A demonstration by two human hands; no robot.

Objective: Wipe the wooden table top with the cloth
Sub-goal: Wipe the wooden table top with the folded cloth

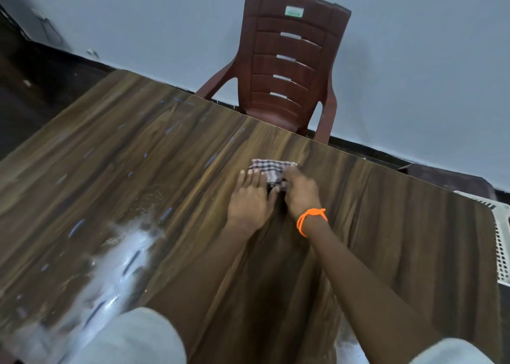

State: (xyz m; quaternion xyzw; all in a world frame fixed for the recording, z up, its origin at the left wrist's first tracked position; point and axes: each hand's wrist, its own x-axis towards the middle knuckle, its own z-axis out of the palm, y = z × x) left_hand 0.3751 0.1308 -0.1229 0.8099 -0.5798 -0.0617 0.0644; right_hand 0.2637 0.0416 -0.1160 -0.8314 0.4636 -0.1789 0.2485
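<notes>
head view: both hands are working on the checked cloth [271, 170] near the far edge of the wooden table top [386, 239], just in front of the brown plastic chair [287, 68]. left hand [249, 198] is lying flat, fingers straight, tips touching the cloth's near-left edge. right hand [300, 191], orange thread on its wrist, is curling over the cloth's near-right part and pinching it. cloth is folded small; its long axis is running roughly left-right, along the far edge. judgement: pressing evenly and sweeping in overlapping strokes toward the wet, glossy patch [124, 253] at near left is advisable.
</notes>
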